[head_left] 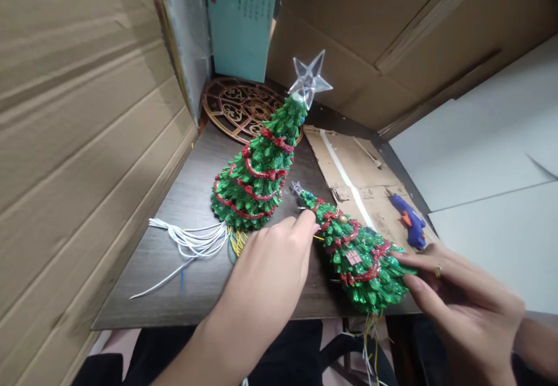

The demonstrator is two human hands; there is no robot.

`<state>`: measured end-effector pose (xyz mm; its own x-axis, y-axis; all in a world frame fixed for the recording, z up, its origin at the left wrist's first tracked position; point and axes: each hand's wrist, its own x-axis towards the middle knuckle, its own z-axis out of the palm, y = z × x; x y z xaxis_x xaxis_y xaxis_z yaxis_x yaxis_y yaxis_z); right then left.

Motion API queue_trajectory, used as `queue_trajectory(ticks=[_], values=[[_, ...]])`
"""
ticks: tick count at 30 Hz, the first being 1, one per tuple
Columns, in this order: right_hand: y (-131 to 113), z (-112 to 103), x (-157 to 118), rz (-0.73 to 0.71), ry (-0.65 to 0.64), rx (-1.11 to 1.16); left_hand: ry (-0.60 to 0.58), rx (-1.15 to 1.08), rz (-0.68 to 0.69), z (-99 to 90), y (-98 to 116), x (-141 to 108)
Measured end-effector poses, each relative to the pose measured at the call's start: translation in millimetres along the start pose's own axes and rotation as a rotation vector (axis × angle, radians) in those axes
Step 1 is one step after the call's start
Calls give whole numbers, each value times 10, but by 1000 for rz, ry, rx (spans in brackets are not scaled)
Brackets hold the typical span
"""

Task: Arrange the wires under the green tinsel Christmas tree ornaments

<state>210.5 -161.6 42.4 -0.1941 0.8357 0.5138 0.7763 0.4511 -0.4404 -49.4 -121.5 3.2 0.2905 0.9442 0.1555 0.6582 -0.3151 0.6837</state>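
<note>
A small green Christmas tree with red garlands, a clear star and a tiny pink gift lies tilted near the table's front edge. Thin white and yellow wires hang from its base. My right hand grips the base side between thumb and fingers. Beside the tree's upper part, my left hand is closed in a pinch; what it holds is hidden, though a short yellow tip shows by the fingertips. A larger Christmas tree with a clear star stands behind my left hand.
A white wire bundle and yellow wires lie by the larger tree. On the right, a blue glue gun rests on a cardboard sheet. A round ornate trivet lies at the back. Cardboard walls enclose the table.
</note>
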Motion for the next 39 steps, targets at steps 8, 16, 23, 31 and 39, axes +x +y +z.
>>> queue_trajectory(ticks=[8,16,23,31,39], values=[[200,114,46,87,148,128,142,43,64,130,0,-65],[230,150,44,146,192,198,253,82,77,240,89,-10],[163,177,42,148,195,214,229,-6,75,285,118,32],[113,197,51,101,214,211,140,-56,-58,306,167,90],[106,198,49,103,210,221,182,-53,-71,341,189,72]])
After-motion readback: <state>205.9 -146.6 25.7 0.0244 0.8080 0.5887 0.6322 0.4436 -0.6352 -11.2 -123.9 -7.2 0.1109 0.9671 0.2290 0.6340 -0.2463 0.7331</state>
